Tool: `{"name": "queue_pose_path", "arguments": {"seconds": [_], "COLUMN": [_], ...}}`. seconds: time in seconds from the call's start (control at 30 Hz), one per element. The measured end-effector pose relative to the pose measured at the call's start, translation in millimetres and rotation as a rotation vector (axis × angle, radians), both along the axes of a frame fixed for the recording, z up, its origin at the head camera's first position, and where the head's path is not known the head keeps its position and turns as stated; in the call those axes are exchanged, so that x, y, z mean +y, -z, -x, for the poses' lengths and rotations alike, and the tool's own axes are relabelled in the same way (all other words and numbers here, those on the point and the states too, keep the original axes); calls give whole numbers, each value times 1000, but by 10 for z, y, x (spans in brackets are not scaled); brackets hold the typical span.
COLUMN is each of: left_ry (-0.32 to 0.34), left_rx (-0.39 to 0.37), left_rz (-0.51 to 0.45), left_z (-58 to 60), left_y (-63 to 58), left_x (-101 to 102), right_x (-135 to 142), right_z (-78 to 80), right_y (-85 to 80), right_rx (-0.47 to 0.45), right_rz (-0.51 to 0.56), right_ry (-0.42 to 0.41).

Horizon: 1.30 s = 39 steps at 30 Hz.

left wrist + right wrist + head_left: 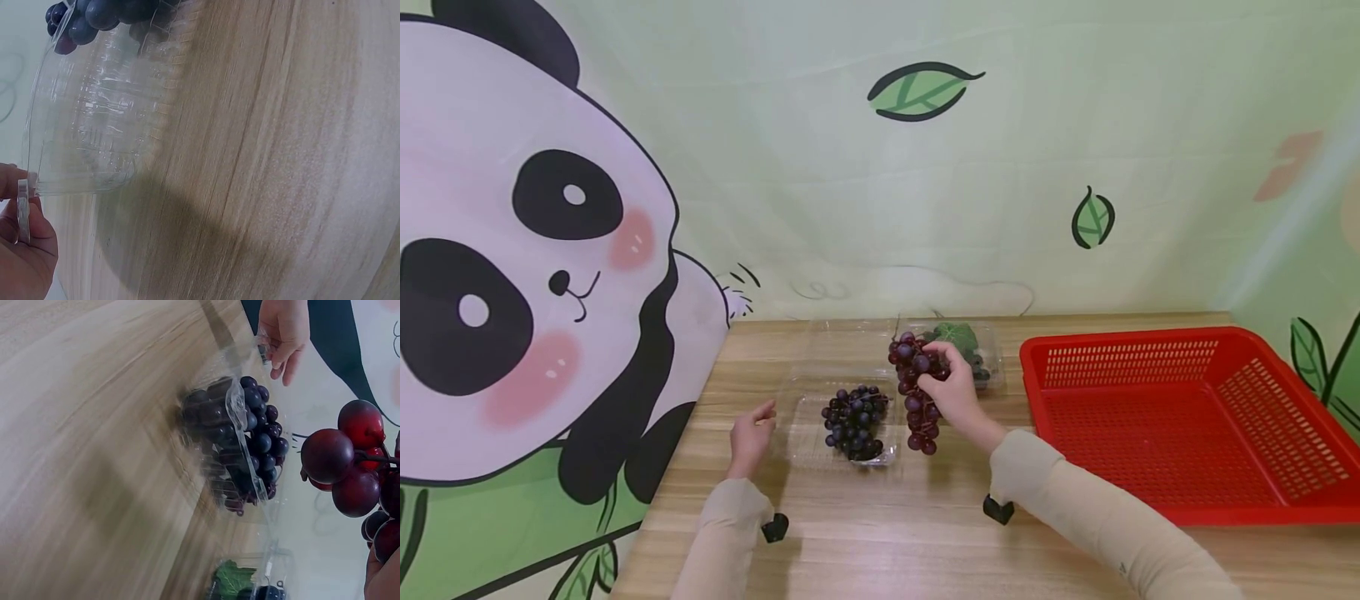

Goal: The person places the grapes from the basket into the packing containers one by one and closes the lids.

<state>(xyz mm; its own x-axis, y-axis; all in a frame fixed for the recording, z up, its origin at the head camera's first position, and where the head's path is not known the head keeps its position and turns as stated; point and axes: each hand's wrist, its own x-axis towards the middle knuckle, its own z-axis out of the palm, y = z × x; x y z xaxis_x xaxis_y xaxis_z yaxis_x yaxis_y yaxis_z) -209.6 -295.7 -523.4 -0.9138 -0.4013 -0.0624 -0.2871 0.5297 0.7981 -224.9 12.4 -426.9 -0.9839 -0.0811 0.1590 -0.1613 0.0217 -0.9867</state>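
Observation:
My right hand (961,395) grips a bunch of red grapes (919,421), which hangs above the table beside the clear plastic container (805,429). A bunch of dark grapes (854,412) lies inside that container, toward its right side. The container's lid (842,350) is raised behind it. At the left end, my left hand (751,442) pinches the container's rim between thumb and fingers, as the left wrist view shows at the rim tab (24,209). In the right wrist view the red grapes (357,469) appear close up.
A second clear container (996,354) stands behind the right hand, holding dark grapes and a green leaf (957,336). To the right is a large red plastic basket (1150,492). A panda-print backdrop (820,208) rises behind the wooden table (880,533).

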Motion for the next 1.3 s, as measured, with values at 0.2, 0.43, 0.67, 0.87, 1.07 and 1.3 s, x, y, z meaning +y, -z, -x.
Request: {"name": "queue_pose_path", "arguments": {"seconds": [0.2, 0.43, 0.67, 0.87, 1.07, 1.3], "left_ry": [2, 6, 12, 9, 15, 3], "left_rx": [15, 44, 48, 50, 44, 44], "left_rz": [-9, -11, -12, -47, -59, -73], "left_z": [9, -9, -30, -50, -67, -89], "left_y": [22, 10, 1, -1, 11, 26], "left_x": [-11, -12, 0, 7, 5, 13], "right_x": [-34, -64, -84, -124, -205, -311], "right_z": [85, 59, 28, -33, -86, -28], "right_y": [214, 275, 316, 242, 217, 401], "right_rx": [20, -8, -27, -52, -37, -20], "right_rz": [-2, -2, 7, 43, 46, 24], "right_ry": [9, 12, 18, 15, 19, 23]}}
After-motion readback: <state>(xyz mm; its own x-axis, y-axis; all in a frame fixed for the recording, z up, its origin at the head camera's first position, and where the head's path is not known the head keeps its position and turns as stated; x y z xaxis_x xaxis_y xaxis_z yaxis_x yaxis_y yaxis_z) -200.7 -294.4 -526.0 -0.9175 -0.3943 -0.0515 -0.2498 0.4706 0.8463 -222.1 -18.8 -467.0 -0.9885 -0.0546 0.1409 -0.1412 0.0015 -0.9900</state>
